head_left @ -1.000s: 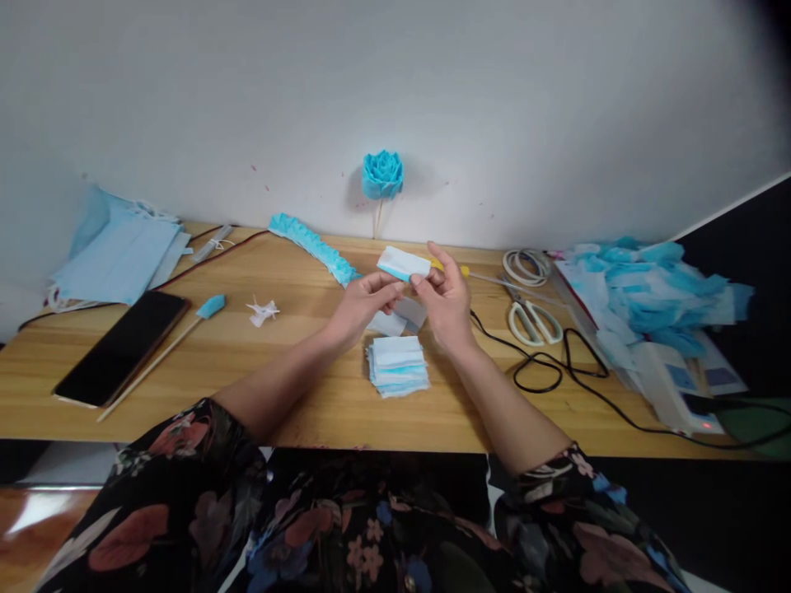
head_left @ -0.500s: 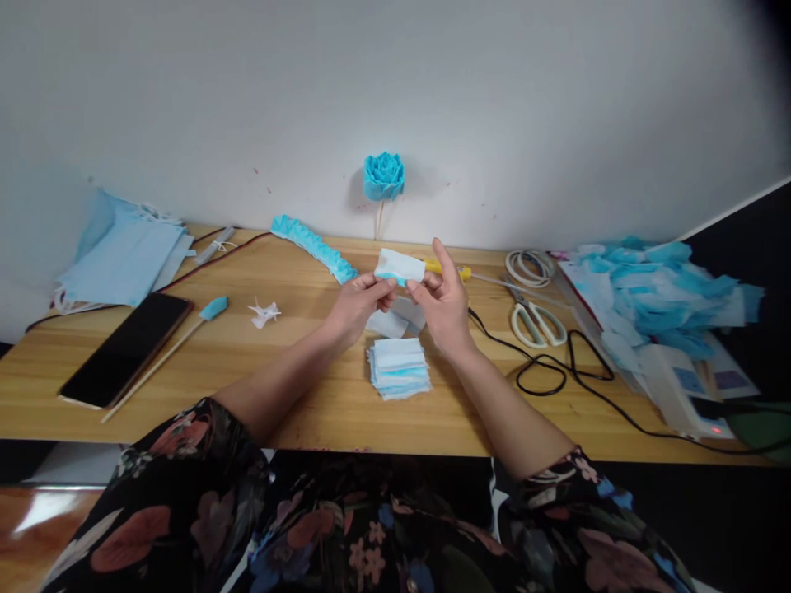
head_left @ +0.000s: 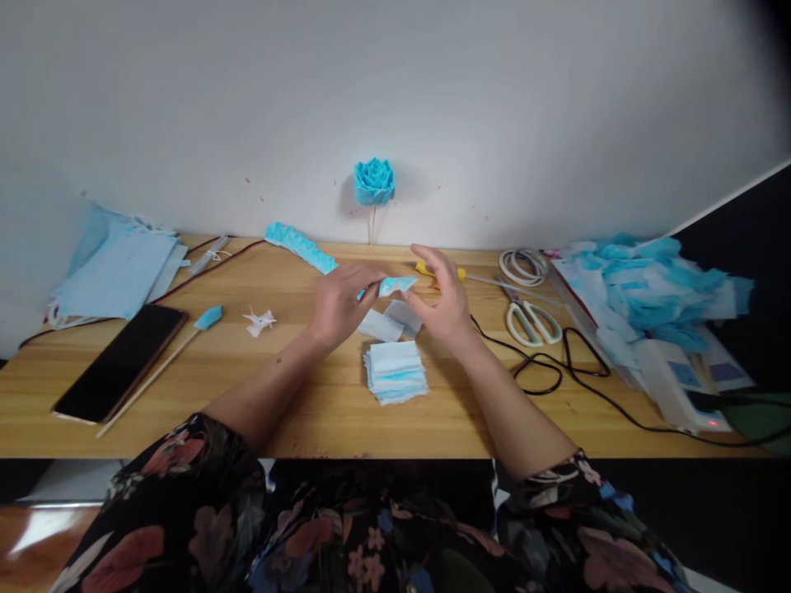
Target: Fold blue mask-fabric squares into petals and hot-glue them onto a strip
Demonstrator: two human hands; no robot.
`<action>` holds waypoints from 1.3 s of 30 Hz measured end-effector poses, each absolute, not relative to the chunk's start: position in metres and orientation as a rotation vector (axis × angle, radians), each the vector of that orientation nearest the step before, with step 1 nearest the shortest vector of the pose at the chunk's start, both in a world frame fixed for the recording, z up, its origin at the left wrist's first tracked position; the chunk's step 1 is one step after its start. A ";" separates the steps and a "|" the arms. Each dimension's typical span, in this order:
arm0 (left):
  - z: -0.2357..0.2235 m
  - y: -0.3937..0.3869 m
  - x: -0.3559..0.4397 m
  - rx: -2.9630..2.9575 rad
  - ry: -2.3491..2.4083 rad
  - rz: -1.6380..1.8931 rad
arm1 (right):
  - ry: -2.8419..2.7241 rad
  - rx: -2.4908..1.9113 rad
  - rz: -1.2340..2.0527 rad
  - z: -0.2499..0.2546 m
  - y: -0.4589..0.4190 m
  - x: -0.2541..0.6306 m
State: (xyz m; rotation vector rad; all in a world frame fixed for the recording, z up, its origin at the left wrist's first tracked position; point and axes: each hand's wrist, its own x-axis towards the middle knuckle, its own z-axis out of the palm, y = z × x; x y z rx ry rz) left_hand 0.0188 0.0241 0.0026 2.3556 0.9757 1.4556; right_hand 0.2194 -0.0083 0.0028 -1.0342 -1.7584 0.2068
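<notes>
My left hand (head_left: 347, 305) pinches a small folded piece of blue-and-white mask fabric (head_left: 397, 286) above the middle of the table, thumb and fingers closed on its left side. At the piece's right tip is the thumb of my right hand (head_left: 446, 309); its index finger is raised well apart from the thumb. Whether that thumb presses on the fabric I cannot tell. Beneath the hands lie two loose pale fabric pieces (head_left: 380, 326). Nearer to me sits a stack of cut blue and white fabric squares (head_left: 395, 372).
Behind the hands are a blue fabric rose (head_left: 374, 182), a pleated blue strip (head_left: 301, 245) and a yellow glue gun (head_left: 426, 268). Scissors (head_left: 533, 324), cables and a fabric heap (head_left: 655, 284) lie right. A phone (head_left: 120, 362), blue-tipped stick (head_left: 164, 375), white scrap (head_left: 259, 321) and masks (head_left: 117, 263) lie left.
The fabric piece, held flat between both hands before, is now folded into a narrower blue shape. My left hand has turned over it, and my right fingers have spread from the thumb.
</notes>
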 end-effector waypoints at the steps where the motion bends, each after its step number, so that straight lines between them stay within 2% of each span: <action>1: 0.002 0.025 0.017 2.451 0.945 1.494 | -1.773 -1.023 0.119 0.004 -0.009 0.219; 7: 0.003 0.025 0.012 2.701 0.898 1.602 | -1.784 -0.970 -0.099 0.005 -0.009 0.219; 13: 0.009 0.019 0.017 2.461 0.911 1.525 | -1.784 -0.960 -0.060 0.005 -0.011 0.215; 16: 0.013 0.013 0.023 2.090 0.937 1.375 | -1.757 -1.024 0.104 0.005 -0.013 0.213; 20: 0.013 0.010 0.031 1.640 0.942 1.192 | -1.654 -1.121 0.488 0.003 -0.013 0.214; 26: 0.011 0.012 0.035 1.365 0.877 1.109 | -1.471 -1.047 1.041 -0.003 -0.009 0.215; 30: 0.012 0.011 0.035 1.370 0.866 1.057 | -1.351 -1.058 1.178 0.000 -0.011 0.211; 39: 0.011 0.010 0.036 1.381 0.913 0.975 | -1.254 -1.015 1.236 0.003 -0.013 0.205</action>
